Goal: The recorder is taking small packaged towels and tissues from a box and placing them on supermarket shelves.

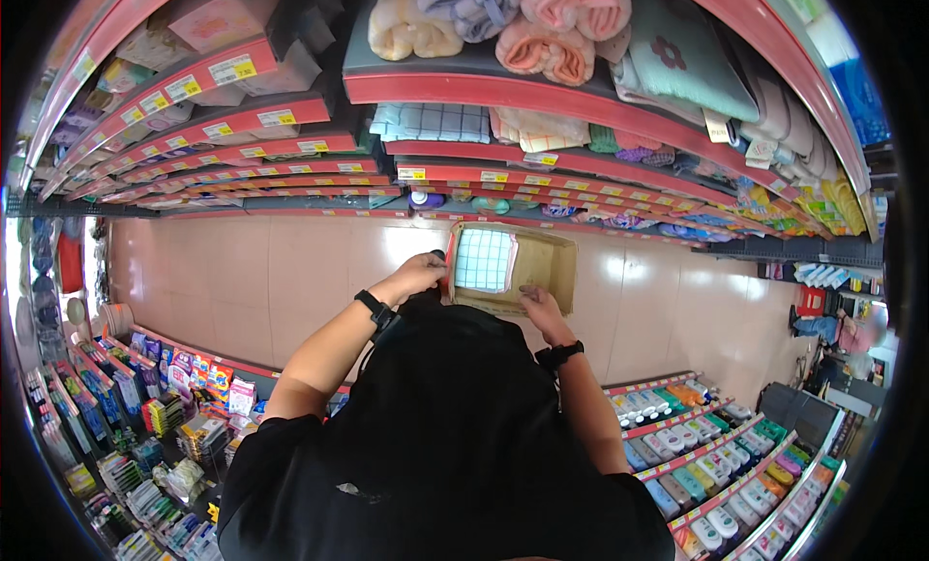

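In front of my body is an open cardboard box point(554, 261). A folded towel point(484, 259) with a light blue and white check lies in its left part, with a pinkish edge showing. My left hand point(422, 273) is at the box's left side, its fingers closed beside a narrow red edge and a small dark piece; what they hold is not clear. My right hand point(544, 310) reaches over the near wall toward the right, fingers bent at the rim next to the bare cardboard inside. Both wrists wear dark bands.
Ahead stands a shelf unit point(464, 87) with rolled towels point(581, 5), folded cloths point(431, 123) and red price rails. Shelves of bottles point(692, 469) are behind on the right, packaged goods point(198, 377) on the left. A person point(852, 334) is far right on the tiled floor point(668, 300).
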The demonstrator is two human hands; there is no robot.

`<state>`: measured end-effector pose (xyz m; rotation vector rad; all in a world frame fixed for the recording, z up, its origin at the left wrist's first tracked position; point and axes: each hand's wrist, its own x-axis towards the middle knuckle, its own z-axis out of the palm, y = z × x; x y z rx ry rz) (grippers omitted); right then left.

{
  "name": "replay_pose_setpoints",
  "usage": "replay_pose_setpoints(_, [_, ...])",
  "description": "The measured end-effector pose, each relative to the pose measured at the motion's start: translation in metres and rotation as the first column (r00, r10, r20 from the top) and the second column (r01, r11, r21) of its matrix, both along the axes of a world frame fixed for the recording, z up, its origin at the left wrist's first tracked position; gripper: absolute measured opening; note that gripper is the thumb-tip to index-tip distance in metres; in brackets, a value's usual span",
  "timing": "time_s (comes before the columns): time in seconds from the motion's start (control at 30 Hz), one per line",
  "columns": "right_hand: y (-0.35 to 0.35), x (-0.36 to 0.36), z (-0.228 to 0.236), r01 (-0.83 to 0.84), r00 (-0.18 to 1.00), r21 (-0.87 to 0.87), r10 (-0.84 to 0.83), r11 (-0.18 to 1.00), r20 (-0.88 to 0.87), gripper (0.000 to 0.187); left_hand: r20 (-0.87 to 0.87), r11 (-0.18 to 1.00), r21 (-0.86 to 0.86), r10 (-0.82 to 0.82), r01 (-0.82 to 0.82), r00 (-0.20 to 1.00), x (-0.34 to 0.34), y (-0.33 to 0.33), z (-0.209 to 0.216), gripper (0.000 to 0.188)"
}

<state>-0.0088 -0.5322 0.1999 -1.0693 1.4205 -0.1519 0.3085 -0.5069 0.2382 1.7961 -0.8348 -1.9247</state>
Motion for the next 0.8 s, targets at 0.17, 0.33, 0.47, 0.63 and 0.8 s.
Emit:
replay_pose_setpoints(0.17, [-0.003, 0.004, -0.007, -0.081, 0.997, -0.010, 0.081, 0.997, 0.007, 0.041, 0.013, 0.907, -0.323, 0.289, -0.270, 0.957, 0.038, -0.032, 0.004, 0.022])
replay_pose_setpoints(0.33, [-0.016, 0.022, 0.010, -0.141, 0.990, -0.052, 0.141, 0.989, -0.005, 0.041, -0.056, 0.499, -0.683, 0.692, -0.533, 0.720, 0.067, -0.095, 0.053, 0.033])
replay_pose_setpoints(0.47, [-0.019, 0.031, 0.017, -0.142, 0.989, -0.143, 0.146, 0.980, 0.013, 0.039, 0.395, 0.584, -0.800, 0.686, -0.138, 0.611, 0.085, -0.123, 0.082, 0.054])
replay_pose_setpoints(0.63, [-0.018, 0.038, 0.031, -0.171, 0.984, -0.139, 0.177, 0.975, 0.030, 0.039, 0.580, 0.735, -0.677, 0.509, 0.029, 0.636, 0.092, -0.133, 0.092, 0.065])
replay_pose_setpoints(0.8, [-0.016, 0.034, 0.021, -0.209, 0.975, -0.194, 0.219, 0.959, 0.035, 0.038, 0.654, 0.727, -0.664, 0.451, 0.176, 0.607, 0.095, -0.131, 0.108, 0.061])
